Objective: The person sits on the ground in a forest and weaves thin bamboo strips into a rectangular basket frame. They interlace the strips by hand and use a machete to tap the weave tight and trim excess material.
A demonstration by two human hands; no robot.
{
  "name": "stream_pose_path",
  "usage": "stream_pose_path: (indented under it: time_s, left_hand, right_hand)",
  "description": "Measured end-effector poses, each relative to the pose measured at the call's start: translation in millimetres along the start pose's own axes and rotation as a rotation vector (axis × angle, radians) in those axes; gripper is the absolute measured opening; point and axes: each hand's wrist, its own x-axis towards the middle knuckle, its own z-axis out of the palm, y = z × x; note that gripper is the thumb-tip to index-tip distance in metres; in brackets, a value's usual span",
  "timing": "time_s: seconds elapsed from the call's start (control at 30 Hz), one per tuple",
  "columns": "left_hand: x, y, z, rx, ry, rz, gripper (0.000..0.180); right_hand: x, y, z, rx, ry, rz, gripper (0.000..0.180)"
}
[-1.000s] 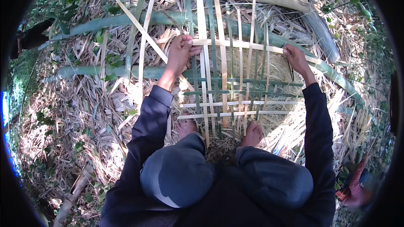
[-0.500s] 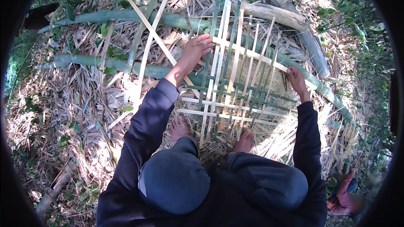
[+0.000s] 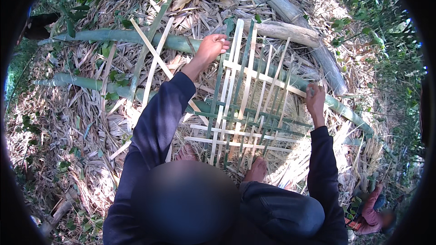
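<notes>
A half-woven lattice of pale and green bamboo strips (image 3: 240, 129) lies before me, its lengthwise strips pointing away and several crosswise strips packed at the near end. One pale crosswise bamboo strip (image 3: 261, 76) sits higher up, apart from those. My left hand (image 3: 209, 50) is beyond that strip's left end, fingers curled at the upper part of the leftmost green bamboo strip (image 3: 218, 86); the exact grip is partly hidden. At the pale strip's right end, my right hand (image 3: 316, 103) pinches with thumb and fingers.
Two green bamboo poles (image 3: 122, 36) (image 3: 86, 81) run across under the lattice. Loose strips (image 3: 156, 59) cross to its left. A grey log (image 3: 290, 9) and a shorter log (image 3: 286, 32) lie beyond. Dry leaves cover the ground. Another person (image 3: 370, 213) is at lower right.
My left hand has moved off the left end of the pale crosswise strip, farther away from me. My right hand stays near its right end. The whole view has shifted slightly.
</notes>
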Motion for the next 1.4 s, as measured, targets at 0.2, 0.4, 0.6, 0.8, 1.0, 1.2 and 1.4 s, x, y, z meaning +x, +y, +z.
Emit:
stream_pose_path:
  time_s: [0.2,0.4,0.6,0.8,1.0,1.2,1.4]
  left_hand:
    - [21.3,14.1,1.1,0.089,-0.024,0.01,0.041]
    - [59.9,11.8,10.7,0.359,-0.134,-0.07,0.05]
    - [78.3,3.7,9.3,0.088,0.016,-0.057,0.041]
    - [77.0,6.2,12.6,0.122,-0.006,-0.03,0.027]
    - [69.4,13.2,13.6,0.169,-0.022,-0.026,0.025]
    - [59.2,1.7,1.8,-0.144,0.038,0.044,0.013]
    - [28.7,8.2,-4.5,-0.541,0.024,0.109,0.008]
  right_hand:
    - [56.0,-192.7,2.3,0.4,-0.146,-0.413,0.027]
    - [68.9,-259.6,45.6,0.228,-0.449,-0.563,0.024]
    - [65.0,-255.2,55.5,0.425,-0.479,-0.472,0.024]
    - [69.5,-247.6,65.5,0.492,-0.519,-0.424,0.025]
    - [67.8,-249.2,61.0,0.508,-0.569,-0.369,0.026]
    - [65.5,-251.5,61.5,0.557,-0.538,-0.343,0.024]
    - [67.7,-241.2,67.3,0.576,-0.533,-0.362,0.023]
